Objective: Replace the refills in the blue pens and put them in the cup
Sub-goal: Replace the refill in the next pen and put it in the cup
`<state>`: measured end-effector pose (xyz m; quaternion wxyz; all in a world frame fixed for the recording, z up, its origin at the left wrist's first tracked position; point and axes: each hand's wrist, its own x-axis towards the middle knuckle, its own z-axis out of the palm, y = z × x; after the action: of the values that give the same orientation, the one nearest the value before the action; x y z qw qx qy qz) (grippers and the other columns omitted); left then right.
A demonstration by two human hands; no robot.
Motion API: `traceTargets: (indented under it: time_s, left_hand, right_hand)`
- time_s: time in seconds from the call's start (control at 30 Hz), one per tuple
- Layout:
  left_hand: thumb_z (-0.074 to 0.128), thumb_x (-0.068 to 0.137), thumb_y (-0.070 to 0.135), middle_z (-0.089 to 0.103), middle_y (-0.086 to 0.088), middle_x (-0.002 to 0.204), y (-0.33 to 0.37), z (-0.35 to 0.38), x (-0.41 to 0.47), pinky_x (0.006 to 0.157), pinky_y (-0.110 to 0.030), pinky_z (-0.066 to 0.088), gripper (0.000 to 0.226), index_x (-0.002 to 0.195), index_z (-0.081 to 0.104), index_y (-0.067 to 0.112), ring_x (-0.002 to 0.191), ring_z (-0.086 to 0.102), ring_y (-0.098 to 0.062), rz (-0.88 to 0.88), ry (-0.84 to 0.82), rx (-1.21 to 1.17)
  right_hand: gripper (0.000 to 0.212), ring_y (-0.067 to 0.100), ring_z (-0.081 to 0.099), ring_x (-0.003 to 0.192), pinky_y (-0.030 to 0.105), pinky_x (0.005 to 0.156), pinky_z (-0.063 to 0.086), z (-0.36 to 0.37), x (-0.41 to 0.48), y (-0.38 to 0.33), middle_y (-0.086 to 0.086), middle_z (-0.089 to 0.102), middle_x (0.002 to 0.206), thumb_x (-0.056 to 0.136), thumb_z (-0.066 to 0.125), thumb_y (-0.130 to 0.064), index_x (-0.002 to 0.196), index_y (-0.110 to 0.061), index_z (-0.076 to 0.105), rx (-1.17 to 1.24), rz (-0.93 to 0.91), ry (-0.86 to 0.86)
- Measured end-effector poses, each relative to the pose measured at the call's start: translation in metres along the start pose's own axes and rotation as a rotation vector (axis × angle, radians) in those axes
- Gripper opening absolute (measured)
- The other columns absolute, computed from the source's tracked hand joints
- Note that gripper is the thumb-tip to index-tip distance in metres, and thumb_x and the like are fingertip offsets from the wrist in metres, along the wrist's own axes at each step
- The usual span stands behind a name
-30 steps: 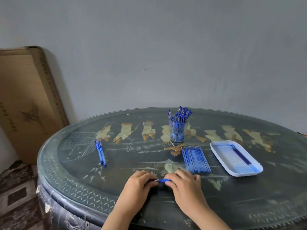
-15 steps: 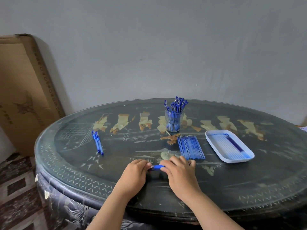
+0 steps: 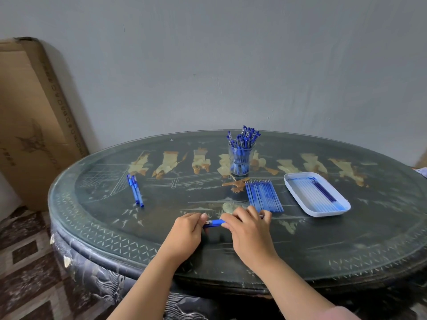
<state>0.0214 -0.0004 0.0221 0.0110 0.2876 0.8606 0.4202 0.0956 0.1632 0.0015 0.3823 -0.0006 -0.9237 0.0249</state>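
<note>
Both hands hold one blue pen just above the table near its front edge. My left hand pinches the pen's left end, and my right hand grips its right part, hiding most of the barrel. A clear cup full of blue pens stands at the table's far middle. A row of blue refills lies flat just beyond my right hand. Two more blue pens lie side by side to the left.
A white tray holding several refills sits to the right of the refill row. The round dark table has a glass top. A large cardboard box leans against the wall at the left.
The camera has tilted and pulled back a little, so the table sits lower in view. Both hands stay on the pen, and slightly more of its blue barrel shows between them.
</note>
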Motion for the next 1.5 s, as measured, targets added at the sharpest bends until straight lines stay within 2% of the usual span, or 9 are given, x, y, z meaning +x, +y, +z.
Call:
traceTargets:
  time_s: [0.17, 0.5, 0.6, 0.8, 1.0, 1.1, 1.23, 1.37, 1.5]
  left_hand:
    - [0.040, 0.104, 0.028, 0.051, 0.003, 0.062, -0.005, -0.010, 0.002, 0.057, -0.016, 0.035, 0.044, 0.062, 0.051, 0.018, 0.061, 0.046, -0.013, -0.198, 0.153, -0.182]
    - [0.069, 0.088, 0.019, 0.060, 0.010, 0.093, -0.018, 0.003, 0.006, 0.083, -0.017, 0.043, 0.007, 0.094, 0.069, 0.016, 0.090, 0.055, -0.010, 0.091, 0.156, 0.108]
    - [0.073, 0.085, 0.022, 0.063, 0.006, 0.094, -0.022, 0.005, 0.006, 0.088, -0.035, 0.047, 0.011, 0.095, 0.072, 0.018, 0.094, 0.055, -0.018, 0.090, 0.180, 0.202]
    - [0.077, 0.081, 0.025, 0.066, 0.004, 0.112, -0.020, 0.008, 0.005, 0.095, -0.034, 0.046, 0.038, 0.117, 0.067, 0.021, 0.106, 0.055, -0.020, 0.277, 0.179, 0.271]
    - [0.050, 0.091, 0.035, 0.065, 0.007, 0.086, -0.016, 0.007, 0.004, 0.071, -0.034, 0.049, 0.026, 0.095, 0.069, 0.017, 0.083, 0.054, -0.018, 0.427, 0.186, 0.369]
    - [0.043, 0.096, 0.037, 0.063, 0.006, 0.080, -0.015, 0.007, 0.002, 0.068, -0.031, 0.042, 0.036, 0.085, 0.068, 0.015, 0.078, 0.053, -0.019, 0.431, 0.186, 0.376]
    - [0.025, 0.100, 0.056, 0.064, 0.005, 0.085, -0.010, 0.004, 0.000, 0.076, -0.038, 0.048, 0.061, 0.090, 0.070, 0.016, 0.083, 0.054, -0.019, 0.330, 0.135, 0.289]
    - [0.053, 0.094, 0.047, 0.058, 0.012, 0.102, -0.008, 0.002, -0.003, 0.094, -0.019, 0.037, 0.041, 0.126, 0.054, 0.022, 0.100, 0.049, -0.004, 0.231, 0.149, 0.107]
    - [0.048, 0.097, 0.034, 0.060, 0.005, 0.090, -0.007, 0.005, -0.002, 0.077, -0.039, 0.050, 0.023, 0.102, 0.062, 0.017, 0.083, 0.052, -0.017, 0.344, 0.150, 0.221]
  right_hand:
    - [0.019, 0.020, 0.047, 0.070, 0.034, 0.070, 0.030, 0.002, -0.001, 0.012, -0.008, 0.054, 0.077, 0.079, 0.076, -0.016, 0.089, -0.029, 0.067, -0.007, 0.226, 0.086]
    - [0.026, 0.015, 0.052, 0.074, 0.040, 0.077, 0.034, 0.004, -0.003, 0.009, -0.012, 0.054, 0.085, 0.091, 0.042, -0.035, 0.102, -0.037, 0.065, 0.035, 0.227, 0.036]
    - [0.019, 0.016, 0.056, 0.075, 0.048, 0.080, 0.038, 0.005, -0.005, 0.010, -0.014, 0.057, 0.085, 0.089, 0.049, -0.033, 0.098, -0.038, 0.065, 0.045, 0.242, 0.000]
    - [0.018, 0.019, 0.055, 0.074, 0.053, 0.079, 0.042, 0.004, -0.005, 0.009, -0.009, 0.056, 0.084, 0.082, 0.074, -0.023, 0.094, -0.034, 0.067, 0.044, 0.231, -0.065]
    - [0.022, 0.017, 0.052, 0.074, 0.036, 0.073, 0.028, 0.003, -0.003, 0.006, -0.011, 0.054, 0.083, 0.093, 0.042, -0.036, 0.098, -0.034, 0.063, 0.050, 0.090, -0.060]
    - [0.008, 0.018, 0.052, 0.072, 0.036, 0.072, 0.028, 0.001, -0.002, 0.006, -0.011, 0.054, 0.081, 0.091, 0.058, -0.029, 0.096, -0.032, 0.064, 0.040, 0.065, -0.021]
    - [0.021, 0.019, 0.052, 0.074, 0.038, 0.072, 0.032, 0.001, -0.001, 0.006, -0.009, 0.055, 0.082, 0.082, 0.075, -0.021, 0.098, -0.030, 0.065, 0.049, 0.053, -0.011]
    - [0.026, 0.019, 0.054, 0.074, 0.039, 0.072, 0.032, 0.002, -0.001, 0.006, -0.008, 0.055, 0.084, 0.080, 0.077, -0.019, 0.100, -0.030, 0.064, 0.072, 0.063, 0.000]
    - [0.025, 0.018, 0.053, 0.071, 0.041, 0.072, 0.037, 0.002, -0.002, 0.005, -0.007, 0.053, 0.083, 0.081, 0.076, -0.020, 0.100, -0.029, 0.064, 0.067, 0.049, -0.020]
